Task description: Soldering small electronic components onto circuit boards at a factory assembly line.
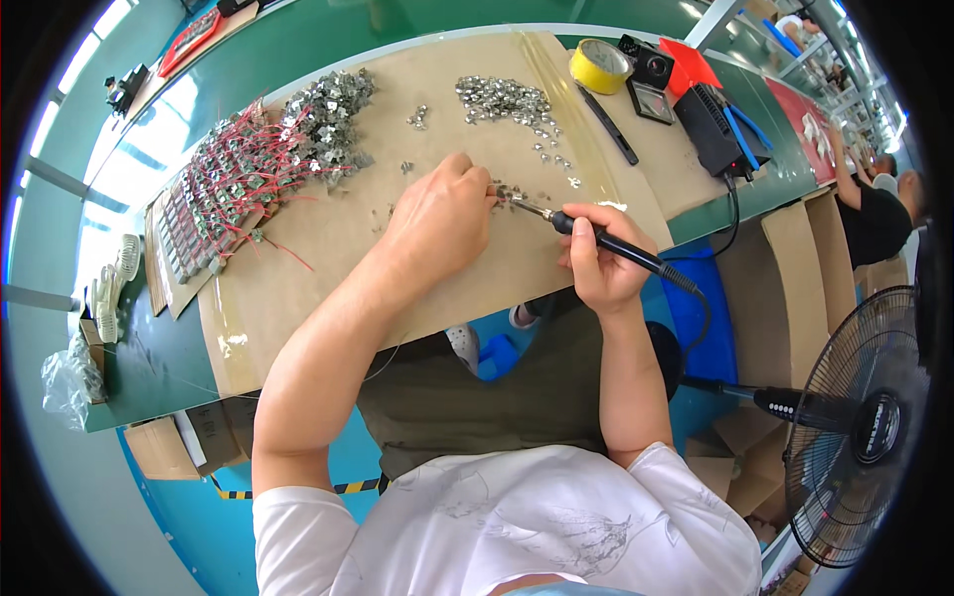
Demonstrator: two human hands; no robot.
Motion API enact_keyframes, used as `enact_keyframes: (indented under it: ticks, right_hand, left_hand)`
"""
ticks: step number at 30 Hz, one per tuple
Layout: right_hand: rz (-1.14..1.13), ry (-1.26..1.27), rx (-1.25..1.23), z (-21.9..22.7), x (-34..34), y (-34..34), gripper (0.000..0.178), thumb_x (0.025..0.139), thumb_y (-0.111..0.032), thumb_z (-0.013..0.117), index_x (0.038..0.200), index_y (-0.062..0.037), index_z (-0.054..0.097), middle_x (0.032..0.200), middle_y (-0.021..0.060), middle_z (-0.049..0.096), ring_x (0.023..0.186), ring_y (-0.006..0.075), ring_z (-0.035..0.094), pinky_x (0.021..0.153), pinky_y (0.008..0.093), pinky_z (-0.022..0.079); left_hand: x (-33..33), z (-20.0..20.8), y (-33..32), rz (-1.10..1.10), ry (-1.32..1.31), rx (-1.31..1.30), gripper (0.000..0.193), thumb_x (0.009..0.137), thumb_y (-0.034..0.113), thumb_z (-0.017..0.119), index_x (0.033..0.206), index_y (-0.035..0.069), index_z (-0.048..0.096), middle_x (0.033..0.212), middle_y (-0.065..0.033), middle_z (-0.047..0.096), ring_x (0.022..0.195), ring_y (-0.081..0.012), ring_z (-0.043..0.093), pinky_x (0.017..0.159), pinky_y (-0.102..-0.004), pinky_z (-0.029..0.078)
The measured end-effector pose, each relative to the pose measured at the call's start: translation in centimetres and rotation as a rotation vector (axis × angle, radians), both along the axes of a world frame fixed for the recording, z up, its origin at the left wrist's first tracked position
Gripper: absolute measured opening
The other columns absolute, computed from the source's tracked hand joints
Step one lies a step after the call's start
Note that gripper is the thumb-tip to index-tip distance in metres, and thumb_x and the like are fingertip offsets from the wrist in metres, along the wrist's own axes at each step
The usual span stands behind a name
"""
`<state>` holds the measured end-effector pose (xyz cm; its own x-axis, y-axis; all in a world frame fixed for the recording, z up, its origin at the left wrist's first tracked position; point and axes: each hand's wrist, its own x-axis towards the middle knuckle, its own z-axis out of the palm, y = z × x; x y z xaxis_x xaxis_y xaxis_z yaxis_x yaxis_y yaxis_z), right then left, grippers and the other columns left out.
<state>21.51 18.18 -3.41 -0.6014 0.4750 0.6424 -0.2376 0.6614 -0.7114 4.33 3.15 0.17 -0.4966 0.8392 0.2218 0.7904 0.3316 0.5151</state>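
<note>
"What's at the fingertips of the left grip (pixel 440 217)?"

"Can't say. Its own fingers cover it, and the dark bits (pixel 509 190) by the tip of the soldering iron (pixel 636 255) are too small to tell apart."

"And the heap of red-wired parts (pixel 238 159)?"

"Tangled; the upper pieces bury the lower ones."

"I only catch bits of the shoes (pixel 463 344) below the desk (pixel 149 363)."

"Same here, the trousers (pixel 497 417) cover the rest."

"The standing fan (pixel 874 425)?"

"Its right side is lost past the dark rim; the white shirt (pixel 517 507) is cut off below."

"That co-worker in black (pixel 874 223)?"

"Small and blurred from here."
</note>
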Motion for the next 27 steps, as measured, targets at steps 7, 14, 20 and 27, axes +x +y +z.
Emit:
enact_keyframes:
  ticks: [7, 14, 20, 27]
  right_hand:
    - [-0.017, 0.03, 0.0, -0.11, -0.29, 0.05, 0.012, 0.098, -0.004, 0.068, 0.103, 0.0032, 0.076, 0.078, 0.0072, 0.074, 0.058, 0.0095, 0.066, 0.053, 0.0227, 0.052]
    - [-0.003, 0.007, 0.012, -0.25, 0.01, 0.24, 0.014, 0.101, -0.004, 0.066, 0.105, 0.0051, 0.075, 0.081, 0.0095, 0.075, 0.056, 0.0103, 0.068, 0.05, 0.0225, 0.054]
    - [-0.003, 0.015, 0.031, -0.16, -0.08, 0.15, 0.014, 0.101, -0.004, 0.066, 0.106, 0.0052, 0.076, 0.083, 0.0101, 0.075, 0.058, 0.0106, 0.069, 0.05, 0.0224, 0.055]
    - [-0.002, 0.011, 0.037, -0.38, 0.05, 0.4, 0.014, 0.101, -0.003, 0.065, 0.106, 0.0054, 0.075, 0.083, 0.01, 0.074, 0.059, 0.0104, 0.07, 0.051, 0.0221, 0.055]
  left_hand:
    - [0.08, -0.12, 0.18, 0.027, 0.005, -0.02, 0.015, 0.098, 0.012, 0.067, 0.103, 0.001, 0.077, 0.109, -0.019, 0.069, 0.102, -0.0411, 0.07, 0.091, -0.0485, 0.057]
    - [0.13, -0.31, 0.25, 0.043, -0.003, -0.015, 0.015, 0.098, 0.014, 0.068, 0.101, 0.002, 0.077, 0.109, -0.0175, 0.069, 0.102, -0.0404, 0.069, 0.091, -0.048, 0.056]
    - [0.15, -0.13, 0.25, 0.022, 0.029, -0.009, 0.016, 0.096, 0.01, 0.068, 0.103, -0.001, 0.077, 0.107, -0.0218, 0.069, 0.098, -0.0423, 0.071, 0.089, -0.0494, 0.058]
    - [0.08, -0.3, 0.4, 0.011, 0.042, 0.0, 0.016, 0.096, 0.01, 0.067, 0.101, -0.001, 0.077, 0.105, -0.0218, 0.069, 0.096, -0.0423, 0.072, 0.088, -0.0492, 0.059]
